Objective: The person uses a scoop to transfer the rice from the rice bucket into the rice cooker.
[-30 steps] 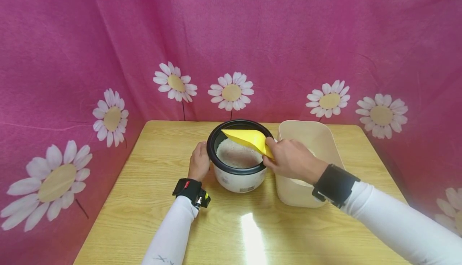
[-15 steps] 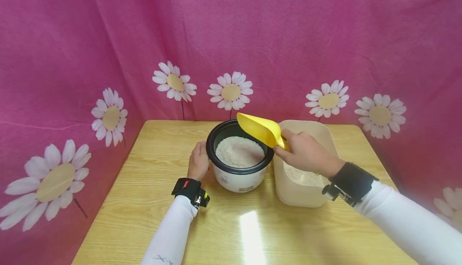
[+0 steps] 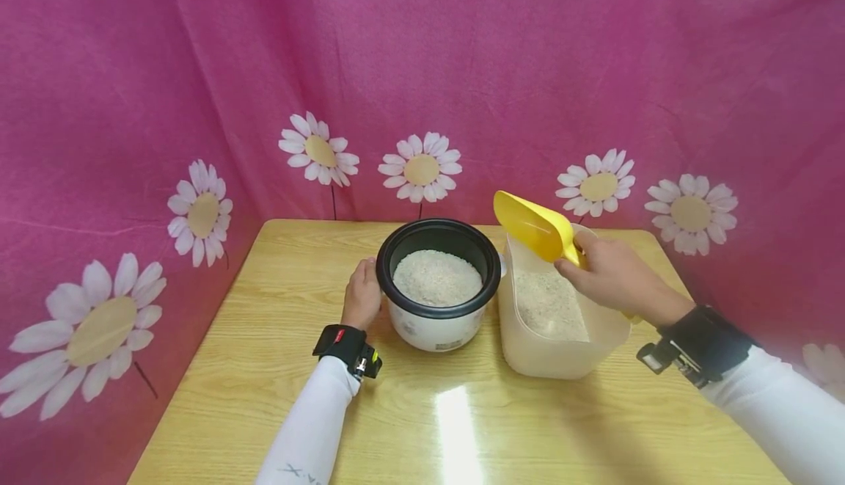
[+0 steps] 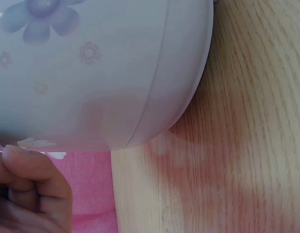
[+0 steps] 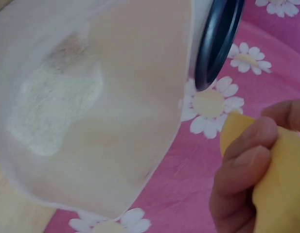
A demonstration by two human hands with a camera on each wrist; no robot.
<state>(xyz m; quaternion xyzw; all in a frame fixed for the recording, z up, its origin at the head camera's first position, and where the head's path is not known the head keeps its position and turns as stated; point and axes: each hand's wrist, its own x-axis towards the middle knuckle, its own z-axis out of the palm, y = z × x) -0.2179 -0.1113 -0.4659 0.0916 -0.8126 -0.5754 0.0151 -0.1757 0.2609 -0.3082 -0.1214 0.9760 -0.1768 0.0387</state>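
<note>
A white rice cooker with a black rim stands open in the middle of the table, with white rice in its pot. My left hand holds the cooker at its left side; curled fingers show against the flowered wall in the left wrist view. In my right hand is a yellow scoop, gripped by its handle. The scoop's bowl looks bare inside and hangs above a cream plastic bin, which holds more rice. Part of the bin is hidden under the right hand.
The wooden table meets a pink daisy-print cloth at the back and sides. The bin stands close beside the cooker, on its right. A cooker side handle points toward the bin.
My right hand has carried the scoop rightward from over the cooker to over the bin, turning its bowl upward. The left hand has stayed at the cooker.
</note>
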